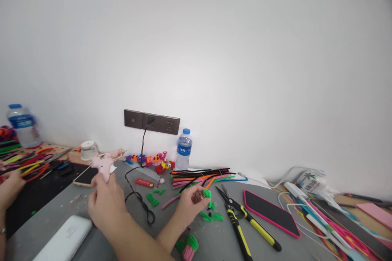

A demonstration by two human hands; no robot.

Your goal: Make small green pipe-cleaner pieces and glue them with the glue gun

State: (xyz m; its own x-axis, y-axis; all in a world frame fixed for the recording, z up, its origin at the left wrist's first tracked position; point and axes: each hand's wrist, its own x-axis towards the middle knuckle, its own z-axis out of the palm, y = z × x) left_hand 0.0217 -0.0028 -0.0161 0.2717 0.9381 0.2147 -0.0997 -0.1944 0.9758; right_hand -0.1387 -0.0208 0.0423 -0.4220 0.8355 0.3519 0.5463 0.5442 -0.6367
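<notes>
My arms cross, the right forearm over the left. On the left side, my right hand (107, 202) is closed around the handle of a pale pink glue gun (104, 164), whose stained nozzle points right. Farther right, my left hand (191, 204) pinches a small bent green fuzzy piece (207, 194) between thumb and fingers. Short green pieces (153, 200) lie between the hands, and more (217, 216) lie just below my left hand. A green and pink fuzzy bundle (190, 248) sits near the bottom edge.
Yellow-black pliers (237, 228), a pink-edged phone (271, 213) and a bottle (184, 150) stand or lie to the right. Pipe cleaners (199, 176) lie behind. A black cable (139, 196) runs to the wall socket (152, 122). A white power bank (64, 239) and another person's hand (11, 189) are left.
</notes>
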